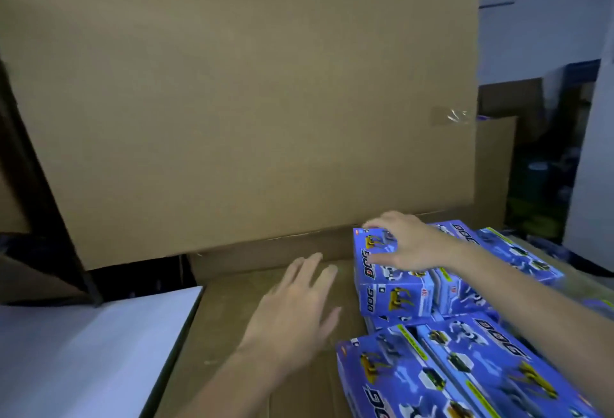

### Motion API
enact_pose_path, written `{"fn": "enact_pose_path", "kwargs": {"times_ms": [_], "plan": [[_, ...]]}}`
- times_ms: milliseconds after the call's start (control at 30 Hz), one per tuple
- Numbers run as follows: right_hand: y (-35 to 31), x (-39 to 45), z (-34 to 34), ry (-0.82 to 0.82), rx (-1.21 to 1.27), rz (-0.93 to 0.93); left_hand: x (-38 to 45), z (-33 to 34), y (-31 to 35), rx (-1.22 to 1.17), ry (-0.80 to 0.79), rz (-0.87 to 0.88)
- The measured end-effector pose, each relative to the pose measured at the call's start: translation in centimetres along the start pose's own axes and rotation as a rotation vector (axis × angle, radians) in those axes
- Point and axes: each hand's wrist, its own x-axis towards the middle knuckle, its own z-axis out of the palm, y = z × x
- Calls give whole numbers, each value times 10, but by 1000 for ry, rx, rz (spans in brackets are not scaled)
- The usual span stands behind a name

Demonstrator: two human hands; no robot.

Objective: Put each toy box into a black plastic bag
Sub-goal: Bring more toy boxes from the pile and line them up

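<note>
To lift it for bagging, the right hand (403,241) clasps the toy box (392,279) at three o'clock of the flat, empty left hand (299,308).

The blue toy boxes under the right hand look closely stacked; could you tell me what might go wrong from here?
1. The right hand grips the far toy box, which sits packed against its neighbours; lifting it may drag or tip them.
2. The left hand hovers open over the cardboard and supports nothing, so a one-handed lift could slip.
3. No black bag is visible, so bagging may mean a reach out of view.
</note>
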Motion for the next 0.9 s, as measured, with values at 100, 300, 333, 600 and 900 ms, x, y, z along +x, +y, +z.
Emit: {"fn": "enact_pose_path", "kwargs": {"times_ms": [100,300,333,600,900], "plan": [[38,-9,14,-152,-19,123,33,22,28,-103,-149,30],[96,-27,28,-323,-127,311,75,54,62,-503,-320,-143],[102,-28,29,-324,-124,322,79,57,64,-521,-327,-164],[106,-29,39,-145,-92,313,84,69,54,-510,-153,-202],[103,-28,43,-17,-65,431,47,74,13,-1036,232,-598]]}}
